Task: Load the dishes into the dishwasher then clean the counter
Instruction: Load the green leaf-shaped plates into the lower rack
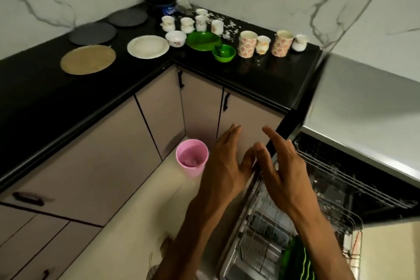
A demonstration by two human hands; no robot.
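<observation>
The dishwasher [354, 188] stands open at the lower right with its wire rack [268, 241] pulled out; green plates [297, 259] stand in the rack. My left hand [225, 163] and my right hand [279, 166] hover empty over the rack's left edge, fingers straight and spread. On the black counter [261, 79] sit a white plate [148, 47], a green plate [203, 40], a small green bowl [223, 53], a white bowl [176, 38], two flowered tumblers [247, 43] and several white cups [200, 22]. A brown round plate [88, 58] and two dark plates [92, 33] lie on the left counter.
A pink bin [192, 157] stands on the floor by the corner cabinet. A black pot [160, 0] sits in the back corner. White scraps [229, 29] are scattered on the counter behind the cups. A steel-grey surface [368, 107] tops the dishwasher.
</observation>
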